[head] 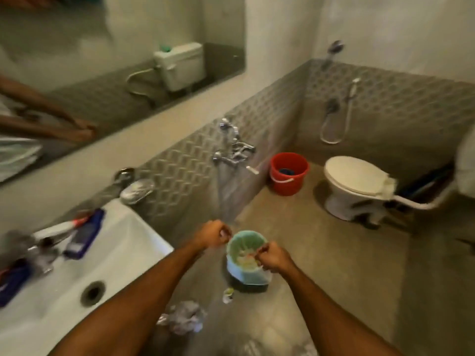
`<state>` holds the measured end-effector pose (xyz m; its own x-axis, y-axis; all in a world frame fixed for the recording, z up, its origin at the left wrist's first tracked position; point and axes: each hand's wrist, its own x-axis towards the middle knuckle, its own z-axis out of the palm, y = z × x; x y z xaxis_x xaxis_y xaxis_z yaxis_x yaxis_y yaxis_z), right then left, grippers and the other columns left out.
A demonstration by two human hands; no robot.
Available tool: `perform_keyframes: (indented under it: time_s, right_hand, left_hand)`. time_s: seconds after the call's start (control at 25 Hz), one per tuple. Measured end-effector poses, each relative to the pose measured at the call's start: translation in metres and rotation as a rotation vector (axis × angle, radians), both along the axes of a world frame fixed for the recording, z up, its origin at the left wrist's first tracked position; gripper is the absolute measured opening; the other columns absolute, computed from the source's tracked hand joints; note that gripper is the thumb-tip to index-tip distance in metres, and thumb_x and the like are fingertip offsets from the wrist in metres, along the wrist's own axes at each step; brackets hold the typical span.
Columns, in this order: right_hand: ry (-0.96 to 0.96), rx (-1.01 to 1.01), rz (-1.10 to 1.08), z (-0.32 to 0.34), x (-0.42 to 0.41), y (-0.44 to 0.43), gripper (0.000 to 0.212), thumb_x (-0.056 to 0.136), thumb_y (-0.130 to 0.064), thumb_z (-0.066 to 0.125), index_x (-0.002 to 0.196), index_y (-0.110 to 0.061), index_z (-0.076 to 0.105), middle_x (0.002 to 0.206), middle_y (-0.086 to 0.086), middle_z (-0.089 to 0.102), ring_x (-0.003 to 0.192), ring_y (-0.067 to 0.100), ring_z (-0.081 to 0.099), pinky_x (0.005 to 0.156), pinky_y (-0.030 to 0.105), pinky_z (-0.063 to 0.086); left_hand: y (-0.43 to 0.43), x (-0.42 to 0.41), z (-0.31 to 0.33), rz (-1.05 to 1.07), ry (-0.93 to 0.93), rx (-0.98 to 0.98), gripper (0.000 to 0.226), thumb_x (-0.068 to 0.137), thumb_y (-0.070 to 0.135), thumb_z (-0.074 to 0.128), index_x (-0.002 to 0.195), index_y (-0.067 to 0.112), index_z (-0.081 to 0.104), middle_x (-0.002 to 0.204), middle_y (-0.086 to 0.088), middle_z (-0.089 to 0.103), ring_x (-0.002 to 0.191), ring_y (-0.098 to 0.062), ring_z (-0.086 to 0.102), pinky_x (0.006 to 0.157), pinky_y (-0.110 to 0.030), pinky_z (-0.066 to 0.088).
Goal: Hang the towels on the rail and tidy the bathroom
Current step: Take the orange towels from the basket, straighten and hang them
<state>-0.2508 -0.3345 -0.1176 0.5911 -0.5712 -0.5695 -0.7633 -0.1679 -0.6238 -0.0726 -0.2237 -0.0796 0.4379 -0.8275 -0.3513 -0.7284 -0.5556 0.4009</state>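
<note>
A small dark bin stands on the floor below me, lined with a pale green bag that holds some rubbish. My left hand pinches the bag's rim on the left side. My right hand grips the rim on the right side. A crumpled grey cloth lies on the floor near the sink, and a small scrap of litter lies beside the bin. No towel rail is in view.
A white sink with tubes and bottles on its edge is at the left, under a mirror. Wall taps, a red bucket and a white toilet stand further back. The floor is bare concrete.
</note>
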Motion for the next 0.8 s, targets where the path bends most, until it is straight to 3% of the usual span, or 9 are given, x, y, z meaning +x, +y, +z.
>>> perform_keyframes:
  time_s: [0.12, 0.2, 0.36, 0.52, 0.64, 0.72, 0.8]
  right_hand:
    - [-0.334, 0.031, 0.067, 0.079, 0.093, 0.028, 0.026, 0.092, -0.007, 0.058, 0.068, -0.016, 0.064, 0.062, 0.006, 0.064, 0.056, 0.015, 0.061, 0.06, 0.028, 0.048]
    - [-0.599, 0.047, 0.078, 0.161, 0.153, 0.047, 0.033, 0.092, 0.003, 0.057, 0.066, -0.017, 0.064, 0.059, 0.007, 0.061, 0.047, 0.01, 0.056, 0.055, 0.027, 0.045]
    - [-1.063, -0.045, 0.245, 0.338, 0.23, 0.108, 0.023, 0.089, -0.005, 0.065, 0.071, -0.019, 0.065, 0.072, 0.013, 0.066, 0.064, 0.022, 0.06, 0.066, 0.035, 0.048]
    - [-1.461, -0.003, 0.474, 0.508, 0.26, 0.195, 0.005, 0.088, -0.012, 0.069, 0.084, -0.012, 0.072, 0.07, 0.001, 0.071, 0.055, 0.003, 0.066, 0.05, 0.014, 0.048]
    - [-1.541, 0.124, 0.74, 0.587, 0.261, 0.267, 0.01, 0.089, -0.012, 0.066, 0.097, -0.011, 0.072, 0.071, -0.002, 0.074, 0.06, 0.005, 0.069, 0.049, 0.014, 0.048]
    - [-1.535, 0.128, 0.974, 0.622, 0.257, 0.321, 0.018, 0.088, -0.008, 0.064, 0.103, -0.014, 0.07, 0.088, 0.005, 0.074, 0.074, 0.014, 0.071, 0.063, 0.023, 0.052]
    - [-1.51, 0.058, 1.19, 0.643, 0.254, 0.367, 0.036, 0.084, 0.0, 0.063, 0.118, -0.014, 0.066, 0.111, 0.011, 0.069, 0.095, 0.026, 0.07, 0.081, 0.037, 0.053]
  left_hand:
    - [0.063, 0.055, 0.092, 0.153, -0.156, -0.17, 0.025, 0.082, 0.009, 0.059, 0.1, 0.013, 0.075, 0.101, -0.008, 0.075, 0.097, -0.022, 0.07, 0.082, -0.024, 0.051]
    - [0.1, 0.086, 0.182, 0.214, -0.34, -0.348, 0.021, 0.082, 0.01, 0.062, 0.098, 0.015, 0.076, 0.097, -0.005, 0.076, 0.092, -0.02, 0.07, 0.076, -0.022, 0.047]
    - [0.161, 0.1, 0.393, 0.221, -0.728, -0.64, 0.019, 0.085, 0.019, 0.063, 0.1, 0.017, 0.075, 0.1, -0.005, 0.075, 0.093, -0.019, 0.068, 0.082, -0.031, 0.052]
    - [0.243, 0.065, 0.581, 0.304, -1.188, -0.769, 0.02, 0.083, 0.033, 0.058, 0.093, 0.026, 0.073, 0.093, 0.004, 0.074, 0.089, -0.016, 0.066, 0.08, -0.034, 0.052]
    - [0.31, 0.032, 0.65, 0.437, -1.325, -0.579, 0.022, 0.081, 0.039, 0.058, 0.093, 0.028, 0.072, 0.095, 0.004, 0.073, 0.09, -0.016, 0.066, 0.082, -0.034, 0.054]
    - [0.356, 0.022, 0.676, 0.66, -1.348, -0.196, 0.026, 0.082, 0.04, 0.062, 0.101, 0.026, 0.071, 0.105, -0.001, 0.071, 0.096, -0.021, 0.065, 0.086, -0.037, 0.054]
    - [0.391, 0.012, 0.69, 0.939, -1.158, 0.232, 0.039, 0.081, 0.044, 0.067, 0.109, 0.017, 0.068, 0.108, -0.007, 0.07, 0.095, -0.025, 0.066, 0.086, -0.038, 0.055]
